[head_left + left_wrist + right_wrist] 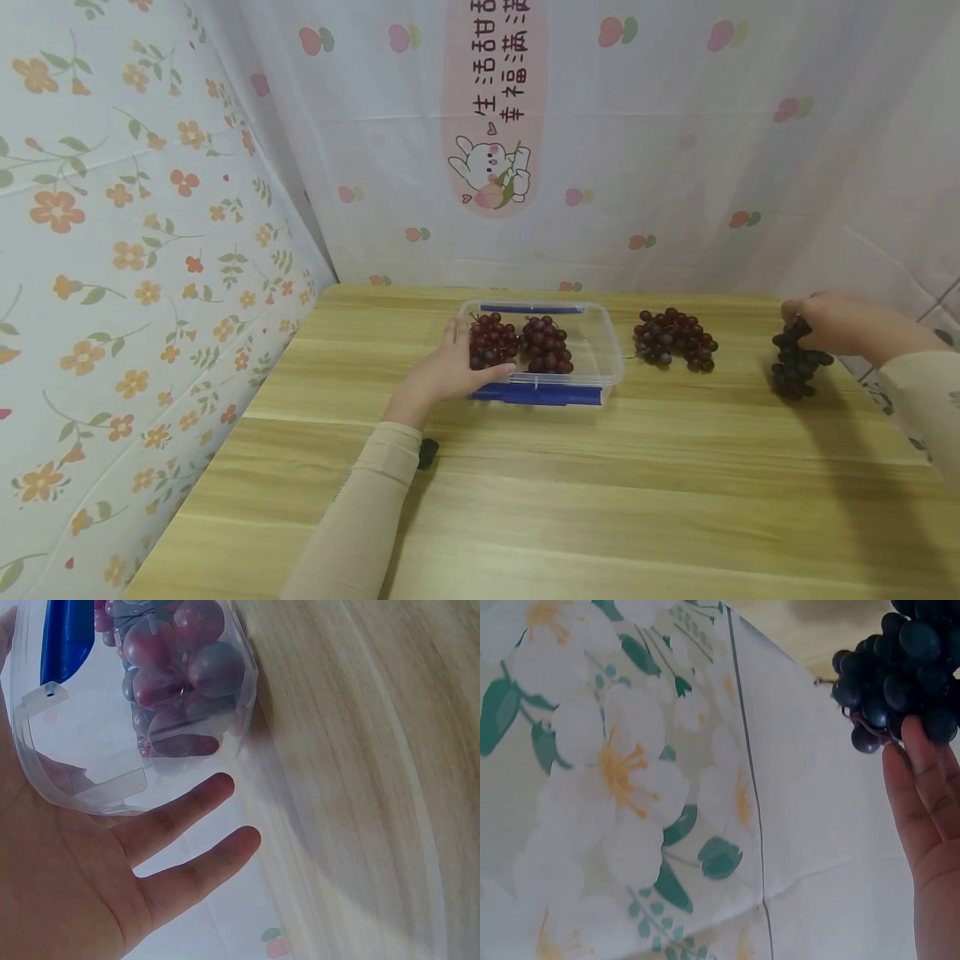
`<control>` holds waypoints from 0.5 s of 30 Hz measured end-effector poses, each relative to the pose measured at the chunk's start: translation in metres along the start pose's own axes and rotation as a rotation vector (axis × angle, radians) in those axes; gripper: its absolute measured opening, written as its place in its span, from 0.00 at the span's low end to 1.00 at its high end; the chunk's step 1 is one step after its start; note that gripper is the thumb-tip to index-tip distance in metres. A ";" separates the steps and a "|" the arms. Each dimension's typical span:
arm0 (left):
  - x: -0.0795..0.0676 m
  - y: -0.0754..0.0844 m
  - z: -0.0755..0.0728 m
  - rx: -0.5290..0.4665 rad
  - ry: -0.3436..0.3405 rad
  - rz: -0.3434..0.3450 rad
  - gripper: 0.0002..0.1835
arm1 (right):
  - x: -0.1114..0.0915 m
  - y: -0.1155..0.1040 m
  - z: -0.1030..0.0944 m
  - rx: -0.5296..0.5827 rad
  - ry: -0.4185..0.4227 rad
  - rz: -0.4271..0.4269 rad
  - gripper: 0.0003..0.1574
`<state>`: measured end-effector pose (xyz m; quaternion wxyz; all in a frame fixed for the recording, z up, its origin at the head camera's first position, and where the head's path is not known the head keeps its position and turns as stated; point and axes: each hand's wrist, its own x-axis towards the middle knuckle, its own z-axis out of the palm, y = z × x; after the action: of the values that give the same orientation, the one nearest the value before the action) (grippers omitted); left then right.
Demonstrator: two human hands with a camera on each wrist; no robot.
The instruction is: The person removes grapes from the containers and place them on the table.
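One clear box (591, 340) is sitting on the surface (562, 500), holding two red grape bunches (547, 343). A third red bunch (673, 335) is lying just right of it. The left hand (444, 367) is touching the box's left end, fingers straight and spread. The right hand (847, 321) is gripping one dark bunch (795, 364), well right of the box.

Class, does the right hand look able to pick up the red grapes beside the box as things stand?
Probably not: the right hand holds the dark grapes, so its fingers seem occupied.
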<state>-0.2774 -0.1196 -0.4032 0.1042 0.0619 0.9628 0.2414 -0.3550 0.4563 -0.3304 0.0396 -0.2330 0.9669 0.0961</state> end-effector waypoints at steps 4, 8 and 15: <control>0.000 0.000 -0.001 -0.002 0.001 0.001 0.73 | 0.001 -0.004 0.002 -0.011 0.014 -0.013 0.20; 0.000 0.000 0.000 0.001 0.009 0.002 0.72 | 0.003 -0.007 0.005 -0.023 0.045 -0.021 0.19; -0.002 0.001 0.001 -0.007 0.006 0.007 0.72 | 0.006 -0.006 0.017 0.015 0.049 0.001 0.16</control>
<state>-0.2753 -0.1183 -0.4029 0.1006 0.0643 0.9621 0.2452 -0.3570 0.4522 -0.3487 0.0176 -0.2347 0.9683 0.0832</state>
